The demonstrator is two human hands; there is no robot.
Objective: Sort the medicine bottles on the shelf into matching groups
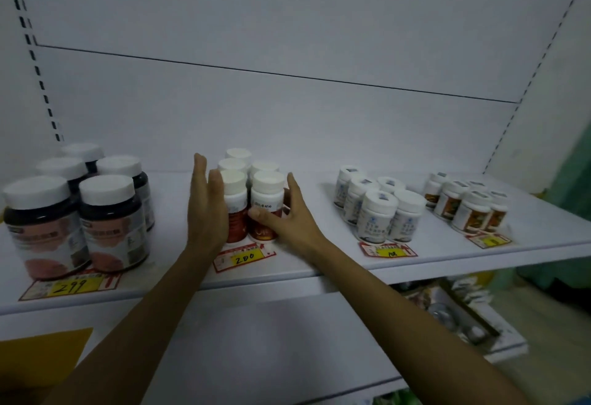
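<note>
Hands on both flanks of red-label bottles (263,166): five, white-capped, upright in a tight cluster on shelf (323,257). L hand (206,209) flat & wide; fingers straight, together, pointing up; palm turned in twd cluster, against side of front-L bottle (236,187); nothing held. R hand (289,217) half-wrapped on front-R bottle (268,195); thumb laid across its label at the front, fingers up the far side, tip reaching cap height; span approx one bottle wide. Between the palms: front pair side by side, touching; three more behind, mostly caps showing. Just below the wrists, at shelf edge: 200 tag (244,257), yellow w/ red border. Outboard of L hand, well apart: dark jars (108,222), five, white lids, pink labels; 299 tag (72,286) in front of them. Outboard of R hand, apart: white bottles (374,216) w/ blue mark, five; beyond those, farthest from grip: orange-label bottles (473,212), blurred, count unclear.
</note>
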